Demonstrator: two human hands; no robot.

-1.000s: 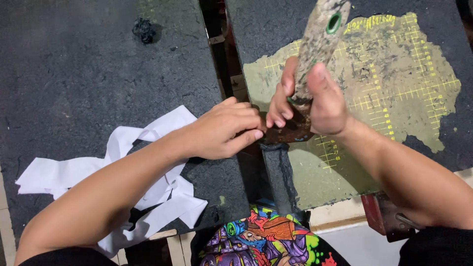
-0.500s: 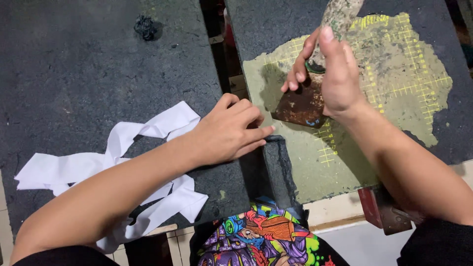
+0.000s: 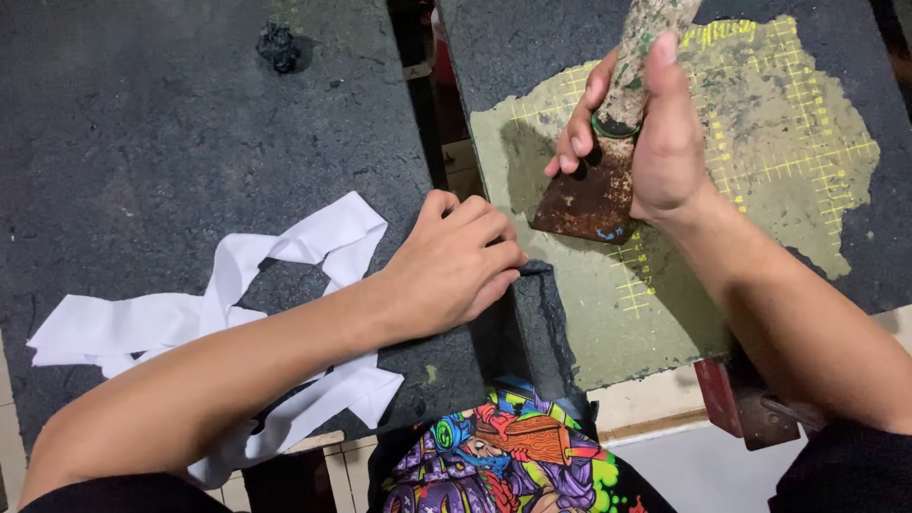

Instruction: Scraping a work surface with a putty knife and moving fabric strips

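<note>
The scraper [image 3: 597,195] is gripped in the right hand [image 3: 665,142], its blade now lifted off the peeled green patch [image 3: 760,123]. The dark strip [image 3: 541,304] is pinched by the left hand [image 3: 456,266], white scraps [image 3: 237,285] beside it.

Right hand [image 3: 665,142] gripping rusty scraper [image 3: 594,195] over green mat [image 3: 760,142], left hand [image 3: 451,266] pinching peeled dark strip [image 3: 543,313]
</note>
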